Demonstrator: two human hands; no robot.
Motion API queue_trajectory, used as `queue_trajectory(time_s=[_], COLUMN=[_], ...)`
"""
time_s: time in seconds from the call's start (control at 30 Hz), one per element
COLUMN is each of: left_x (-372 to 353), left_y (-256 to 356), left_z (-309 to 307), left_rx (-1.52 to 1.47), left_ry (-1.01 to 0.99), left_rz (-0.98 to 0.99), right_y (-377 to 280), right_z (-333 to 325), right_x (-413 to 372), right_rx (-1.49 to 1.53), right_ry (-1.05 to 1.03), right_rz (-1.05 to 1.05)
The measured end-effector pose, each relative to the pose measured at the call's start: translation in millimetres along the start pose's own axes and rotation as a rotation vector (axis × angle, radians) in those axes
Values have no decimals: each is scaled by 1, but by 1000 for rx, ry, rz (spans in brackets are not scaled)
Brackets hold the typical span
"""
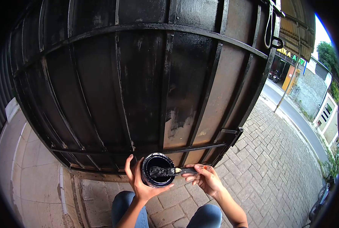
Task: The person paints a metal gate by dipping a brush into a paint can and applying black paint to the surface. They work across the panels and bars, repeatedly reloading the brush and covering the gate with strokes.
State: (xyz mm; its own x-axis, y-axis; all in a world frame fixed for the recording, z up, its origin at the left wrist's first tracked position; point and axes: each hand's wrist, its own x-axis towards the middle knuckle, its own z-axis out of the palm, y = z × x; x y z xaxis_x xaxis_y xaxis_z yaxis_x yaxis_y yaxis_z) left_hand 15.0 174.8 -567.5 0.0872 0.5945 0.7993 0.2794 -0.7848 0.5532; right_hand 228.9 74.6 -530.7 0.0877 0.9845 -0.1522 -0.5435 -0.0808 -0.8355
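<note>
- Sign (291, 56) read "MIKA A…", rest unclear
- Left hand (142, 190): fingers clamped around one can (157, 154)
- Right hand (211, 183): fingers pinched one brush (173, 171)

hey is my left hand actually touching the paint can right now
Touching. The head view shows the left hand cupping the can, palm against its side and thumb along its near edge.

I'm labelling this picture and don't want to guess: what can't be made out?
Head view:
- Fill level in the can: dark interior, brush across it.
- Can's underside: faces away, behind left hand.
- Gate's top: cut off by upper edge.
- Motorbikes across the road: too small for detail.
</note>
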Motion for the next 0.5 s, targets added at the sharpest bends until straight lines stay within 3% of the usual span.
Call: queue_trajectory(time_s=[0.17, 0.27, 0.4, 0.5], left_x=[1, 1, 0, 1], left_y=[-1, -4, -8, -6], left_z=[1, 2, 5, 6], left_rx=[-2, 17, -20, -29], left_ry=[-46, -78, -85, -91], left_rz=[-27, -36, -53, -50], right_y=[19, 19, -1, -18], right_z=[-24, -26, -25, -19], right_x=[3, 8, 23, 36], right_rx=[316, 519, 476, 191], right_ry=[-53, -110, -98, -44], right_rz=[79, -50, -345, -625])
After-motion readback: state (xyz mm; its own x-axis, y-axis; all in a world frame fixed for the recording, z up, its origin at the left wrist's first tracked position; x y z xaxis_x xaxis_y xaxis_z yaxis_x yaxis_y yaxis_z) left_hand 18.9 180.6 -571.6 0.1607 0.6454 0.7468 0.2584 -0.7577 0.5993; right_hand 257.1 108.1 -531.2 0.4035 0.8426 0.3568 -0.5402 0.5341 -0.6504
